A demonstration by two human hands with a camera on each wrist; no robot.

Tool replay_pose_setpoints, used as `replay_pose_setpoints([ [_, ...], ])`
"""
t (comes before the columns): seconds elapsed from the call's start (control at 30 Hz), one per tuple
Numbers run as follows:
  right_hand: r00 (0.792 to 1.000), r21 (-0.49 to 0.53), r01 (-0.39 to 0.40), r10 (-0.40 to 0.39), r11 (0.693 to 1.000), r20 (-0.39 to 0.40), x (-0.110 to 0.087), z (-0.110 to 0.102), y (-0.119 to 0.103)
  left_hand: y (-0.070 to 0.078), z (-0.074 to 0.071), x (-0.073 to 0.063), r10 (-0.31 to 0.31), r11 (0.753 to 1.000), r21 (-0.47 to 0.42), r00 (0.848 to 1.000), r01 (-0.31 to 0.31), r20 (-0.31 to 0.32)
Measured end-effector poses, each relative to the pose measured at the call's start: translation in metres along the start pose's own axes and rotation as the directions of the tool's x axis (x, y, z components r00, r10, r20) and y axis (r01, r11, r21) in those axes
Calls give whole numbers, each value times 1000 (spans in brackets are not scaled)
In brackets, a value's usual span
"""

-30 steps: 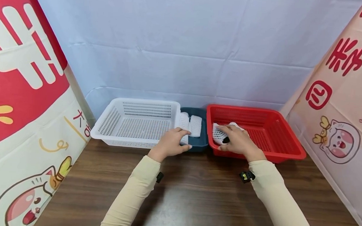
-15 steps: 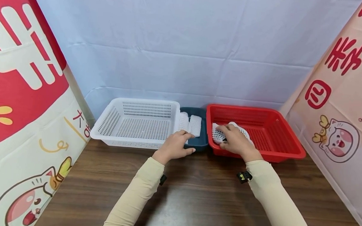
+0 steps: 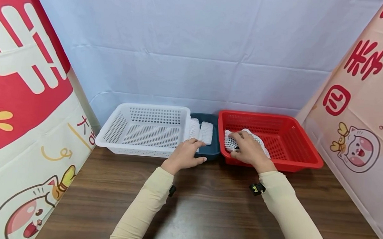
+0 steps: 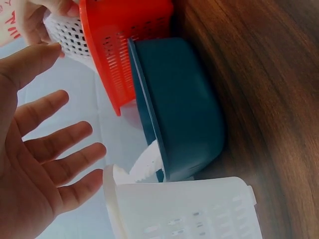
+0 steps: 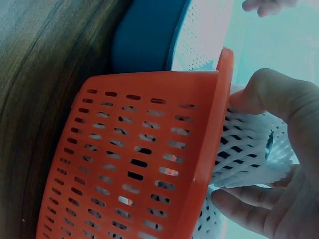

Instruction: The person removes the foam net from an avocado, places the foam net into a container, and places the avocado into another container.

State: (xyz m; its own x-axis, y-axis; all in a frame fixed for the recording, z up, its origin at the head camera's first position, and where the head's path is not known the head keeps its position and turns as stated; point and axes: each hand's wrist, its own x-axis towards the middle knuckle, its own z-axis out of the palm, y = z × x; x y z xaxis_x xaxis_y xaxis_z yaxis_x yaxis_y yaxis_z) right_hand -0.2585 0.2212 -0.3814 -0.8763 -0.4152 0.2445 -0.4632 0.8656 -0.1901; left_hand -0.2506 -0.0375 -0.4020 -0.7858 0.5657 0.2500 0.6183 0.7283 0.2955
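My right hand reaches over the front wall of the red basket and grips a white foam net sleeve between thumb and fingers. Something dark shows through its holes; its kind is hidden. Another piece of white foam netting lies beside it, partly behind the hand. My left hand hovers with spread fingers by the right front corner of the white basket, holding nothing. Beyond its fingers, white foam net sleeves lie in the dark blue bin.
All three containers stand side by side on a brown wooden table, the blue bin in the middle. A pale cloth hangs behind them. Printed cloths flank the table on the left and right.
My left hand has shifted slightly right and toward me. The right hand has moved a little left, its thumb and fingers closing on the foam net sleeve; less of the dark thing shows.
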Motion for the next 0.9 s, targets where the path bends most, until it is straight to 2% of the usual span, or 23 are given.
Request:
replay_pose_setpoints([
  [0.23, 1000, 8, -16, 16, 1000, 6, 2, 5, 0, 3, 1, -1, 6, 1000, 8, 1000, -6, -20],
  [0.53, 1000, -40, -19, 19, 999, -11, 4, 12, 1, 8, 10, 0, 50, 998, -21, 998, -51, -40],
  [0.9, 999, -46, -12, 10, 999, -41, 3, 13, 3, 8, 9, 2, 73, 997, -28, 996, -74, -60],
])
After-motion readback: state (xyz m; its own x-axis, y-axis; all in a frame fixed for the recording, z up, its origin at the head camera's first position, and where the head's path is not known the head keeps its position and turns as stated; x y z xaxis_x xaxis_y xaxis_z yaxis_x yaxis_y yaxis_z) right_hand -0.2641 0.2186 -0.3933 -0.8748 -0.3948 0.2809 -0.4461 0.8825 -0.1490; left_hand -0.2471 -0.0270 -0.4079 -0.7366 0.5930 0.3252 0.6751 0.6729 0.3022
